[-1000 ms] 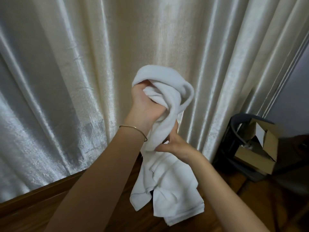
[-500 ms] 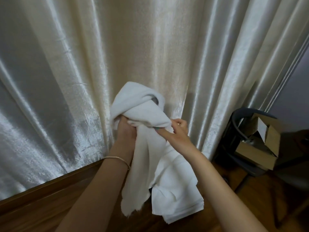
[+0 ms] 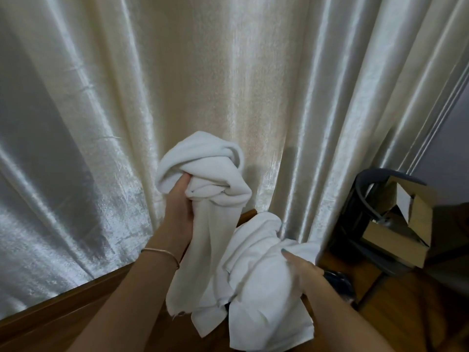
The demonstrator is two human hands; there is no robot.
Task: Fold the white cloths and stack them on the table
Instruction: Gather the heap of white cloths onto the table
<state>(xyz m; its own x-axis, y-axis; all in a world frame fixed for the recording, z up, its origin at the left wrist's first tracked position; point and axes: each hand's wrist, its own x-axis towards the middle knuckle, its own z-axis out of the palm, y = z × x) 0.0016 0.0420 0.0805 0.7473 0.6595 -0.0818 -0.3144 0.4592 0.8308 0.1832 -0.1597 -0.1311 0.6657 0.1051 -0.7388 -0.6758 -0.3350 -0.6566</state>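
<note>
left hand grips a bunched white cloth, right hand on the pile below

your left hand (image 3: pixel 179 201) is curled tight round a twisted knot of white cloth (image 3: pixel 210 189), held up in front of the curtain (image 3: pixel 228 72) with the rest of the fabric trailing down past your bracelet (image 3: pixel 162 252). your right hand (image 3: pixel 303 269) rests lower on a second heap of white cloth (image 3: pixel 256 270); the fingers lie across the fabric, but whether they are pinching it or only pressing on it cannot be told from this view. that heap sits on what looks like the wooden counter (image 3: pixel 63 318), hard against the curtain's hem.

judging by the way it droops, the cloth is light, soft and limp, with no stiffness to help you. it will bunch and twist, as it has in your left hand, so a fist in the middle gives you nothing to fold. you would do better to find a hem and take two corners, letting the weight shake the twist out. nothing is folded or stacked yet, as far as can be seen.

off to your right, well apart from the cloths, a dark round bin (image 3: pixel 365 199) holds cardboard boxes (image 3: pixel 406 224), one with its flaps open; what lies inside them is hidden.
</note>
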